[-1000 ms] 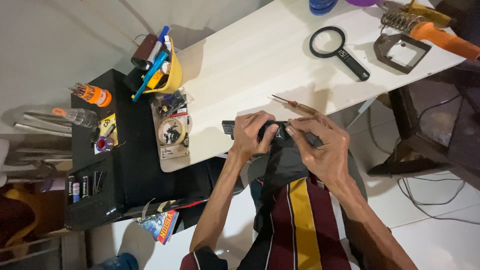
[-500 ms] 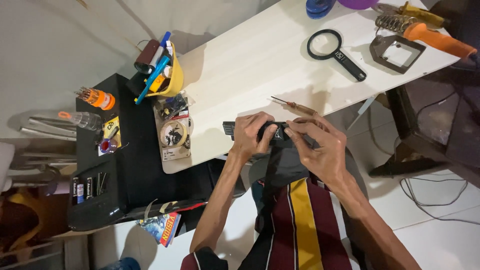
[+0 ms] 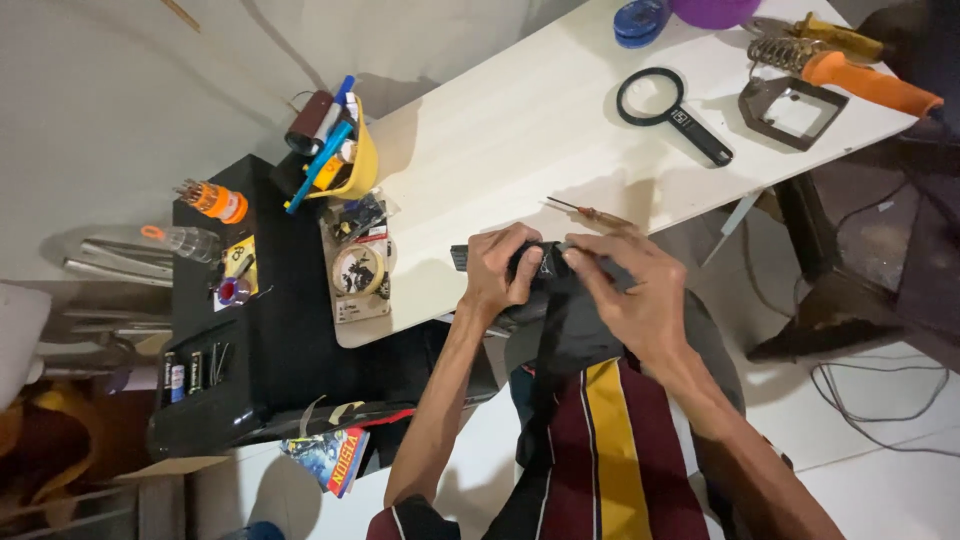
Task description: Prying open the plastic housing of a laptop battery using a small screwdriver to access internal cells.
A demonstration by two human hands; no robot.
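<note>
Beyond the gripped black gadget [image 3: 530, 268], bare tabletop [image 3: 520, 140] lies open; a screwdriver [image 3: 592, 212] lies just beside the right hand [image 3: 630, 295], parts trays [image 3: 358, 270] flank the left hand [image 3: 500, 275].

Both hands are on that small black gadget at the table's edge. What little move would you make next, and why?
Probably the right hand should reach for the thin screwdriver. It lies just beyond that hand's fingers, on the white table, unused, while the left hand already grips the black device firmly enough to steady it.

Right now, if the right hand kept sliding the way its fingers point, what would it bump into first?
The right hand points leftward, so it would probably meet the small black device it already touches, then the left hand gripping it.
</note>
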